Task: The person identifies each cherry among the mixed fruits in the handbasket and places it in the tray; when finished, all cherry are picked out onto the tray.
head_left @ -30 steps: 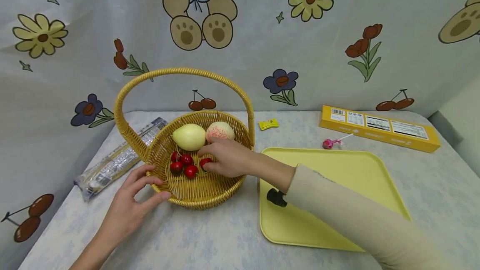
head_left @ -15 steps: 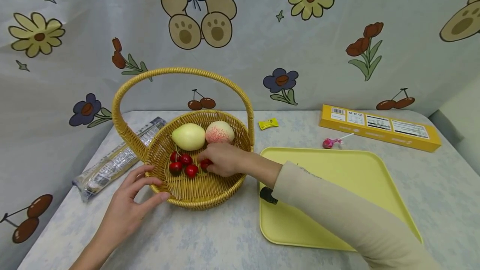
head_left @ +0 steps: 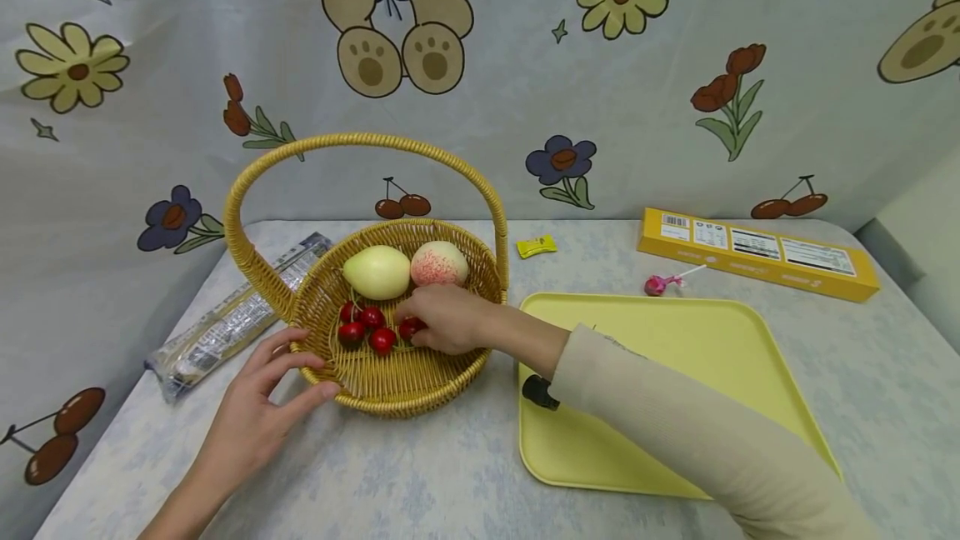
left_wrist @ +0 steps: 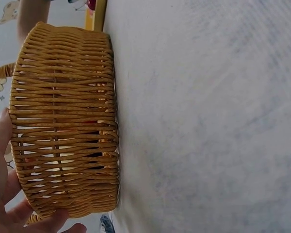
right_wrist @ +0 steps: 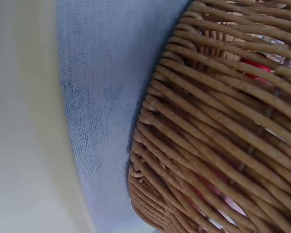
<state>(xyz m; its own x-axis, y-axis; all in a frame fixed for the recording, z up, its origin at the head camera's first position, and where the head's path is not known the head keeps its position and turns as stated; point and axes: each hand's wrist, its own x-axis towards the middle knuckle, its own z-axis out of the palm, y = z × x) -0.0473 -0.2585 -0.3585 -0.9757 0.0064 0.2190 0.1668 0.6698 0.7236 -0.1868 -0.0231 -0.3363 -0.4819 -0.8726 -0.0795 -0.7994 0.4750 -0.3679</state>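
A yellow wicker basket (head_left: 382,398) with a tall arched handle stands on the table. My left hand (head_left: 258,411) holds its near left rim, thumb and fingers spread along the edge; the left wrist view shows that hand (left_wrist: 9,194) at the rim too. Inside lie a pale green pear (head_left: 378,272), a pink-speckled peach (head_left: 439,264) and several red cherries (head_left: 382,341). My right hand (head_left: 450,319) reaches down into the basket, thumb and forefinger around one cherry (head_left: 409,328) at the right. The right wrist view shows mainly the basket wall (right_wrist: 218,121), with that hand hidden.
A yellow tray (head_left: 660,332) lies right of the basket, under my right forearm, with a small black object (head_left: 538,392) over its left edge. Behind are a yellow-wrapped sweet (head_left: 536,247), a pink lollipop (head_left: 658,284) and an orange-yellow box (head_left: 757,255). A silvery packet (head_left: 225,327) lies left.
My right hand has sunk slightly into the basket and its fingers have drawn in at the cherry, uncovering more of the peach. My left hand stays on the rim.
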